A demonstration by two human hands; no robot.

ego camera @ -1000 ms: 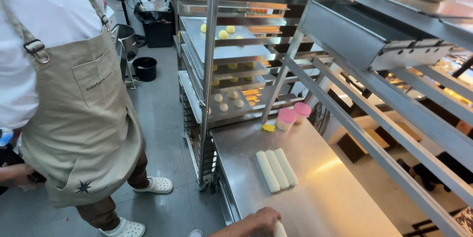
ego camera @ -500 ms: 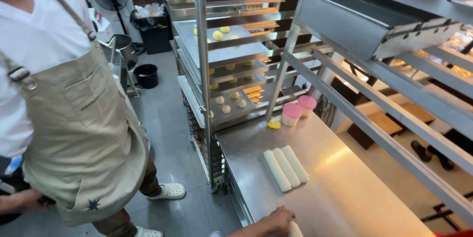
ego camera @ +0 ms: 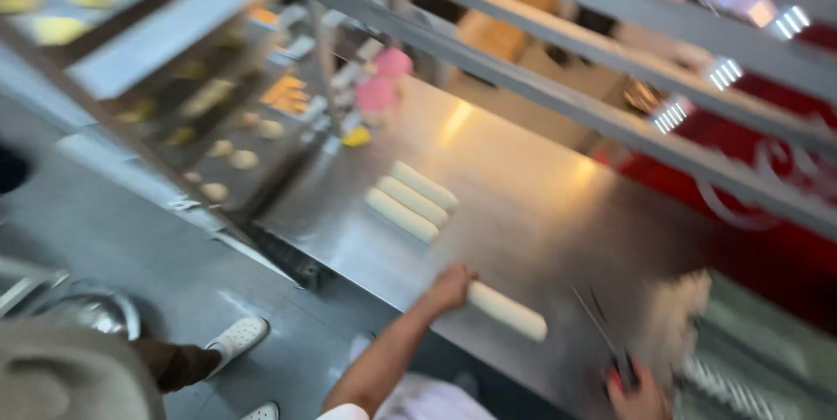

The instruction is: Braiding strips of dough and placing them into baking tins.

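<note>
A: What is held by the left hand [ego camera: 452, 285]?

B: One end of a pale dough log [ego camera: 507, 311] is gripped; the fingers are closed around it. The log lies on the steel surface [ego camera: 540, 211], near its front edge, tilted across it.

A: And the right hand [ego camera: 641, 396]?

B: It is seen at the bottom edge of the view, blurred. A red-handled tool [ego camera: 610, 346] with thin dark metal arms, tongs or scissors by the look of it, is clasped in the closed fingers. Which of the two it is cannot be told.

A: What else is laid on the surface?

B: Three more dough logs [ego camera: 410, 201] are set side by side, touching, well apart from the held log and further back. Two pink containers [ego camera: 384, 80] and a small yellow item [ego camera: 356, 136] are found at the far end.

A: And to the left?

B: A tray rack [ego camera: 174, 62] is placed just beside the surface, with round dough pieces [ego camera: 234, 158] on a lower tray and yellowish ones on the top tray. On the grey floor, another person's white shoe [ego camera: 237, 337] and a beige apron [ego camera: 70, 376] are seen.
</note>
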